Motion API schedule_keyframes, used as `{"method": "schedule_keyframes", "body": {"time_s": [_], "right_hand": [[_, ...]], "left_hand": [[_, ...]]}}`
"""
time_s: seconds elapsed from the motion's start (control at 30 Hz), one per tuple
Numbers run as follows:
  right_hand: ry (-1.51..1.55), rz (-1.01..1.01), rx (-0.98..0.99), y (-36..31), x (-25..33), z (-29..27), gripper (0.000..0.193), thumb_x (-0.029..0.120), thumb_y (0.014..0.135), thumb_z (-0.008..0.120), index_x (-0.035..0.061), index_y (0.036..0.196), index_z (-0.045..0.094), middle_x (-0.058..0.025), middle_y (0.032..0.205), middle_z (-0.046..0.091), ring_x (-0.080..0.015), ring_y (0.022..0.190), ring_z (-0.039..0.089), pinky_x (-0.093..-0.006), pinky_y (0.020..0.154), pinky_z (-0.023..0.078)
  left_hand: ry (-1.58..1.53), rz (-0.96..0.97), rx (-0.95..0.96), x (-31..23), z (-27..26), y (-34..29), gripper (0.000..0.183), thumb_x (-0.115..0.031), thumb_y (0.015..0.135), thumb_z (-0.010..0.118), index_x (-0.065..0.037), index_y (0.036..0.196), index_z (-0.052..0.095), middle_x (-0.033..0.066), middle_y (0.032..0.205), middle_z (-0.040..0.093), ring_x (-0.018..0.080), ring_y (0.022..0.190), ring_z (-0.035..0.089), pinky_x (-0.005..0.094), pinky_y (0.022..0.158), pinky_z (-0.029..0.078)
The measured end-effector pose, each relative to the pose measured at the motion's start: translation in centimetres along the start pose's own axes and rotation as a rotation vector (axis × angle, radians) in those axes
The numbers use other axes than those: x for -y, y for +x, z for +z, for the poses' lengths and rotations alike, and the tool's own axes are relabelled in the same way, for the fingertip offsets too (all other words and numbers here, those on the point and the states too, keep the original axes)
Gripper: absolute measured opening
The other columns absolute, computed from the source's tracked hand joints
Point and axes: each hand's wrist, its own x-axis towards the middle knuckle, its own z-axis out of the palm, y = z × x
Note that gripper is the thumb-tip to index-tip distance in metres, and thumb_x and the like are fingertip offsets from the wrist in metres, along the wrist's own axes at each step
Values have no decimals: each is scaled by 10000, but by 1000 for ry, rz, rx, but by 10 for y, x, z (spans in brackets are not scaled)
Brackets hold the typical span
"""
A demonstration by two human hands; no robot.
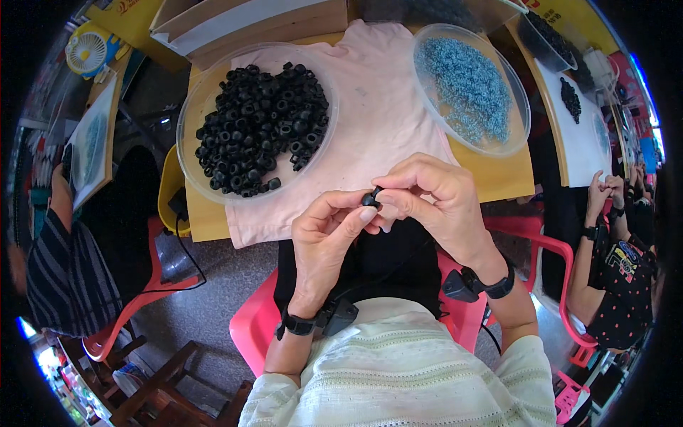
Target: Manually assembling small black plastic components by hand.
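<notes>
My left hand and my right hand meet just off the table's near edge. Between their thumbs and fingertips they pinch one small black plastic piece, rounded like a cap; any smaller part in the fingers is hidden. Beyond my left hand, a round clear tray holds a heap of similar black pieces with holes in them. A second clear tray, past my right hand, contains many tiny translucent blue pieces, too small to name.
A pale pink cloth covers part of the wooden table. Cardboard boxes stand at the back. A yellow bin is beside the table on the left. Other people sit at side tables, one in a striped garment, one in dotted clothing.
</notes>
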Motion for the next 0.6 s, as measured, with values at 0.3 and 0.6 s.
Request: {"method": "schedule_keyframes", "body": {"time_s": [0.3, 0.6], "right_hand": [[-115, -95, -11, -3, -8, 2, 116, 15, 892, 676, -26, 1001, 671, -73, 851, 644, -136, 716, 680, -240, 571, 518], [-515, -303, -61, -7, -9, 5, 313, 4, 751, 750, -20, 1040, 633, -120, 920, 619, -248, 812, 636, -328, 681, 540]], "left_hand": [[-83, -134, 60, 4, -7, 6, 147, -80, 945, 645, 9, 1061, 645, 108, 926, 710, 145, 782, 671, 240, 675, 522], [-231, -179, 18, 10, -6, 11, 137, -87, 951, 640, -16, 1068, 634, 112, 974, 715, 154, 872, 686, 257, 778, 533]]}}
